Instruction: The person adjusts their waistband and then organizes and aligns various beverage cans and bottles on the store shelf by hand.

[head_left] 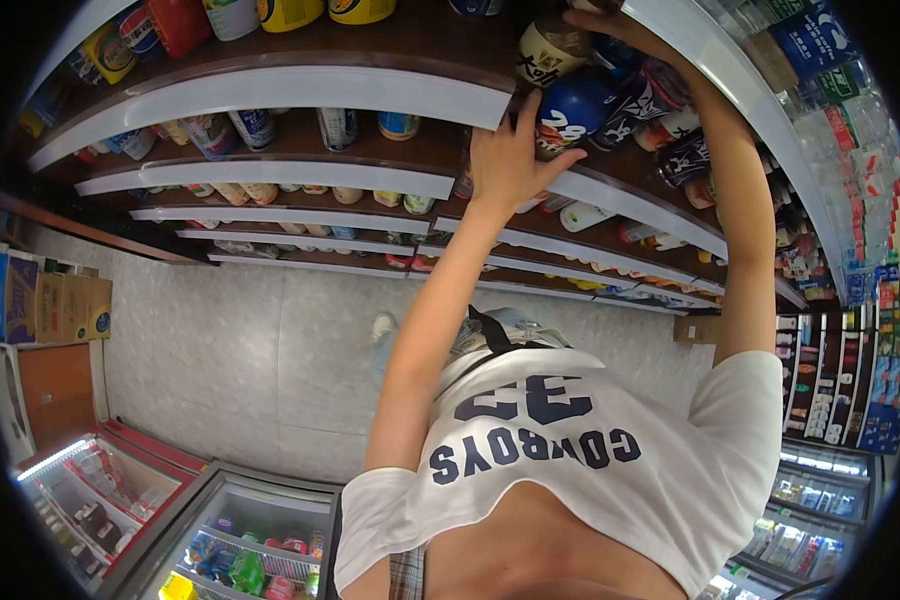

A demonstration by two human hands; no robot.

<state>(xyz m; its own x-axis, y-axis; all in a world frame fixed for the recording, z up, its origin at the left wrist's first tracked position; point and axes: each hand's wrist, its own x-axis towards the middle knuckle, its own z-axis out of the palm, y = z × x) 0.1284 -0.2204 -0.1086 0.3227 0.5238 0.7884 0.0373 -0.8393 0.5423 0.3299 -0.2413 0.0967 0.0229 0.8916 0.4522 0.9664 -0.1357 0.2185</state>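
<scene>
My left hand (510, 160) is raised at the shelf edge with its fingers spread and its thumb stretched out below a blue-capped bottle or can (573, 105). It is beside this item, and whether it touches it is unclear. At the top, my right hand (620, 24) reaches over the drinks, fingers stretched leftward across the top of a brown bottle with a cream label (552, 50). Part of that hand is cut off by the frame; no firm grip shows. Dark bottles with white lettering (638, 112) lie to the right of the blue one.
Shelves with pale front rails (270, 90) hold cans and bottles at left. Bottled water packs (855, 140) stand at right. Cardboard boxes (55, 300), a red-framed freezer (120, 490) and a chest freezer (260, 530) are at left. Pale tiled floor (210, 350) lies between.
</scene>
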